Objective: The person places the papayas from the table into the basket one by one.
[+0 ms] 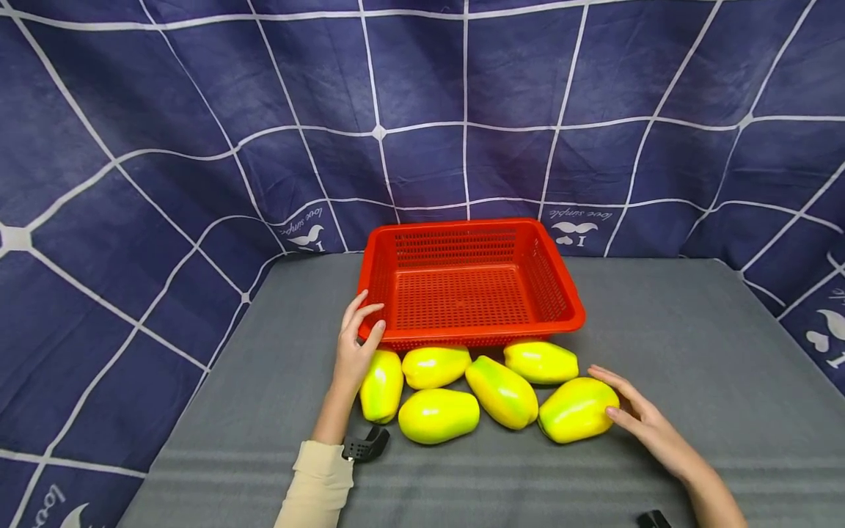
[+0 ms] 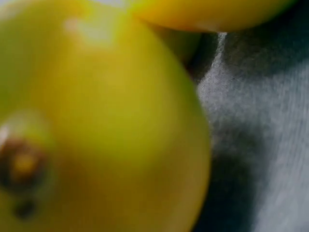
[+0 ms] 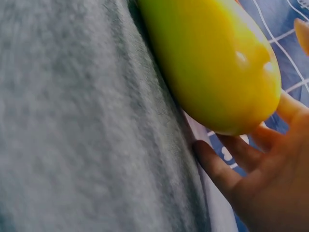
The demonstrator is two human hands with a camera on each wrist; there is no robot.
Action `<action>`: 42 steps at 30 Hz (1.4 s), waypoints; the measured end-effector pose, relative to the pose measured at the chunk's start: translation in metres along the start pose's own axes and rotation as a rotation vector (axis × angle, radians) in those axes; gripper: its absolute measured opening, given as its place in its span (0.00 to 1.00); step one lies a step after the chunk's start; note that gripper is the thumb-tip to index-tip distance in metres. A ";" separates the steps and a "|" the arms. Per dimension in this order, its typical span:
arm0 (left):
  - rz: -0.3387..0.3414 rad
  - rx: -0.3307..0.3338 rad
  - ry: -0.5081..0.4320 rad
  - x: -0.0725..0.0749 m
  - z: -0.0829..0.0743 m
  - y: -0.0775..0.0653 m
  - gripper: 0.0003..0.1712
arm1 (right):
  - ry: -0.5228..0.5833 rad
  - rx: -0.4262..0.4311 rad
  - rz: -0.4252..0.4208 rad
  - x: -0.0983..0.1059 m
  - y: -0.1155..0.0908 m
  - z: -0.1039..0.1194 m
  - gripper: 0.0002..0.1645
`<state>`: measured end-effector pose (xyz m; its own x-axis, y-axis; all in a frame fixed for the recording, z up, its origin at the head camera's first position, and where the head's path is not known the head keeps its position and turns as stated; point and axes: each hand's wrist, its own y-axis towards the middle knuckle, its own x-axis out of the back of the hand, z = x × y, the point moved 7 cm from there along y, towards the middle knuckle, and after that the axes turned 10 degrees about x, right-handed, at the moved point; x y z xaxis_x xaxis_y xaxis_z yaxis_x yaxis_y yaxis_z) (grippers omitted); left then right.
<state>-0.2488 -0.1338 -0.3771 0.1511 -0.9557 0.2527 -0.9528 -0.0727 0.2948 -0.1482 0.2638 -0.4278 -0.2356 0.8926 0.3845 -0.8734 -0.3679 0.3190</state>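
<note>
Several yellow-green papayas lie in front of a red plastic basket [image 1: 462, 336]. In the head view my left hand [image 1: 355, 352] is at the basket's front left corner, fingers spread and slightly bent by the rim; whether they touch it I cannot tell. Just below that hand lies the leftmost papaya [image 1: 381, 389], and a papaya [image 2: 120, 121] fills much of the left wrist view, blurred. My right hand [image 1: 650, 429] is at the outer end of the rightmost papaya [image 1: 574, 412], its fingers loosely extended. In the right wrist view the fingers stand beside and behind that papaya [image 3: 217, 67].
Between the outer papayas lie others, among them a front one [image 1: 439, 416] and a slanted one [image 1: 502, 392]. A grey cloth [image 1: 693, 330] covers the table. Blue checked fabric [image 1: 422, 88] hangs behind and at the sides. A black wrist strap [image 1: 366, 445] is on the left wrist.
</note>
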 end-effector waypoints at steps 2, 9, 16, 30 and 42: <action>0.024 0.014 -0.006 0.000 -0.006 -0.002 0.17 | 0.015 -0.035 0.026 0.000 -0.001 -0.002 0.30; 0.067 0.052 -0.034 0.001 -0.007 -0.003 0.17 | 0.014 -0.169 0.073 -0.002 -0.006 -0.015 0.36; 0.043 0.025 -0.075 0.002 -0.003 -0.004 0.17 | -0.062 -0.210 0.035 -0.004 -0.006 -0.021 0.38; 0.029 0.010 -0.101 -0.001 -0.003 -0.005 0.17 | 0.079 -0.144 -0.156 0.005 -0.003 -0.018 0.36; 0.011 -0.013 -0.139 -0.001 0.000 -0.003 0.16 | 0.119 0.105 -0.371 0.030 0.027 0.019 0.39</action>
<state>-0.2461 -0.1325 -0.3778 0.1023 -0.9868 0.1258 -0.9506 -0.0597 0.3046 -0.1705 0.2761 -0.3908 0.0344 0.9915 0.1251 -0.8618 -0.0340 0.5060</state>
